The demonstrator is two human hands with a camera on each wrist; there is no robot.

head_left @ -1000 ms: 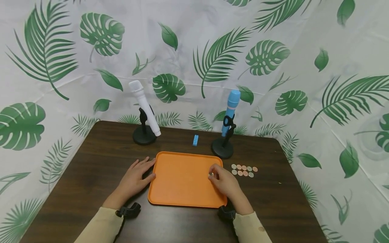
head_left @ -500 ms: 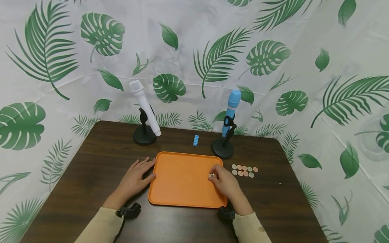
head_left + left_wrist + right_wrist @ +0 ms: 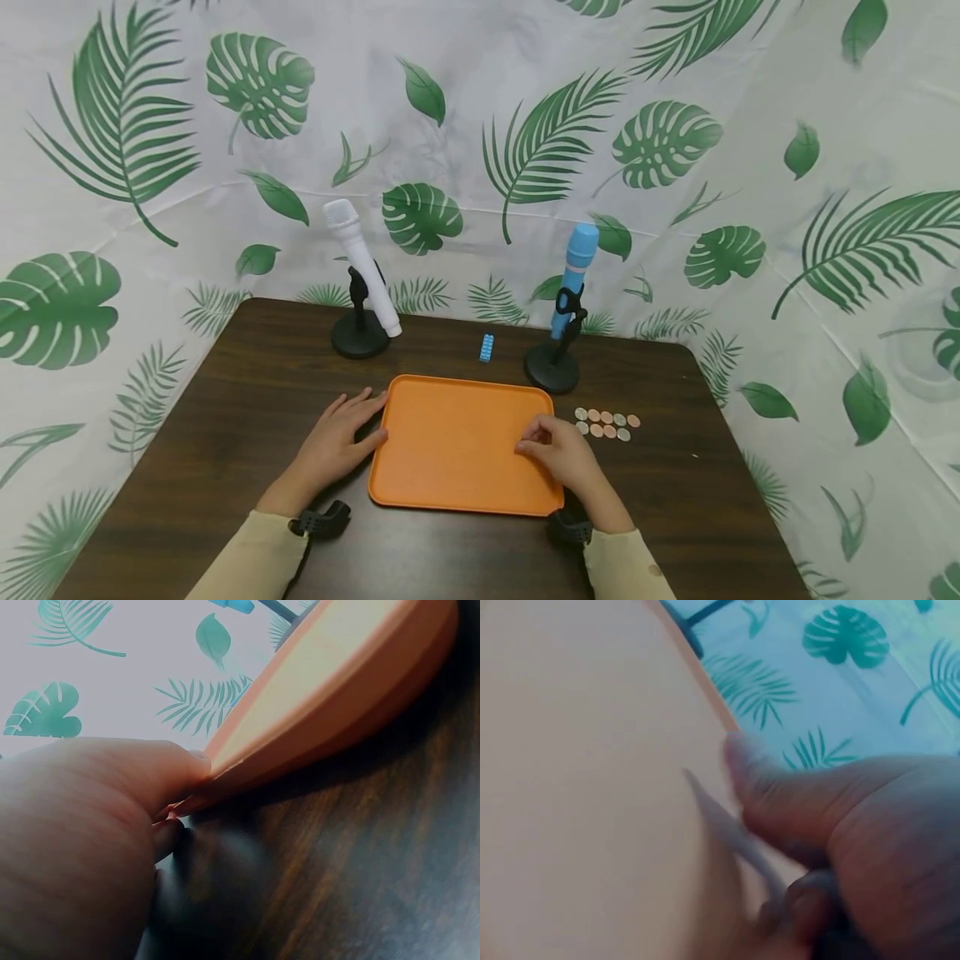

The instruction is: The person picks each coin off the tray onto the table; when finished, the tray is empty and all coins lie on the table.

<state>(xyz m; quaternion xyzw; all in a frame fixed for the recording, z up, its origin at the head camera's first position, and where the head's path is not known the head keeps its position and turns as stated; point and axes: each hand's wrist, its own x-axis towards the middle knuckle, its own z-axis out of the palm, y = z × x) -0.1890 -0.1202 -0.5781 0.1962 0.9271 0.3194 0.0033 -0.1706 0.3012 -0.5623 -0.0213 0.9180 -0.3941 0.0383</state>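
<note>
An orange tray (image 3: 450, 442) lies on the dark wooden table (image 3: 225, 400). My left hand (image 3: 337, 437) rests flat on the table, its thumb against the tray's left rim (image 3: 337, 682). My right hand (image 3: 551, 450) hovers low over the tray's right part with curled fingers. In the right wrist view it pinches a thin silvery coin (image 3: 731, 832), seen edge-on, close to the tray surface (image 3: 577, 787). In the head view the fingers hide that coin. Several coins (image 3: 604, 423) lie in two short rows on the table just right of the tray.
A white microphone (image 3: 360, 267) on a black stand is behind the tray at the left. A blue microphone (image 3: 573, 275) on a stand is at the right, with a small blue brick (image 3: 487, 347) between them. A leaf-print cloth walls the table in.
My right hand has tipped down onto the tray, and the coin that showed at its fingertips is now hidden in the head view. The left hand has stayed put.
</note>
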